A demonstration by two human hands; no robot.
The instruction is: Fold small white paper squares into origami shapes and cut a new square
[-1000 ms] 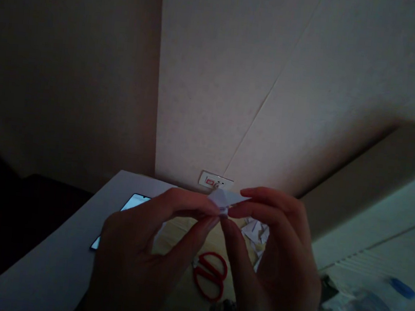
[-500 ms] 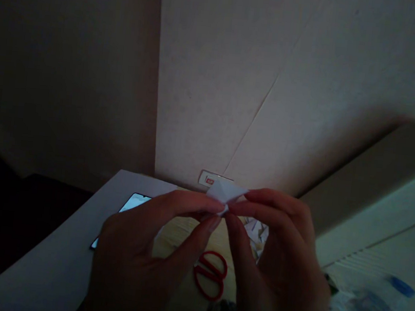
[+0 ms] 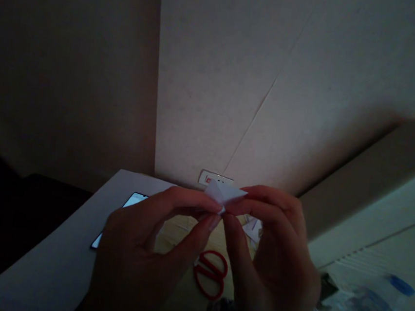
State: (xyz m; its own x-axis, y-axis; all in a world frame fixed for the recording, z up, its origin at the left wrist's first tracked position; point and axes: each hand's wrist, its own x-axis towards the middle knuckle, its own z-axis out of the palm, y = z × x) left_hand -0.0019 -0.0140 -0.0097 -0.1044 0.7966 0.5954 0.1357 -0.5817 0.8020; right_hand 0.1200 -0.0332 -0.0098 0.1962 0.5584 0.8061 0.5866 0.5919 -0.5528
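Observation:
A small folded piece of white paper [image 3: 225,193] is held up in the middle of the view, between both hands. My left hand [image 3: 147,247] pinches its lower edge between thumb and index finger. From the other side, my right hand [image 3: 271,254] grips the same edge, thumb below and fingers above. A pointed flap stands up above the fingertips. Below the hands, scissors with red handles [image 3: 210,274] lie on the wooden table [image 3: 174,228]; their blades are mostly hidden by my left hand.
A lit phone [image 3: 135,199] lies on a large white sheet [image 3: 51,258] at left, partly covered by my left hand. White paper pieces [image 3: 254,228] show behind my right hand. A power socket [image 3: 216,179] sits against the wall; a blue-capped clear plastic bottle [image 3: 373,303] stands at lower right.
My right hand has shifted slightly left, and the paper's flap is turned a little, showing more of its face. Both hands keep their pinch.

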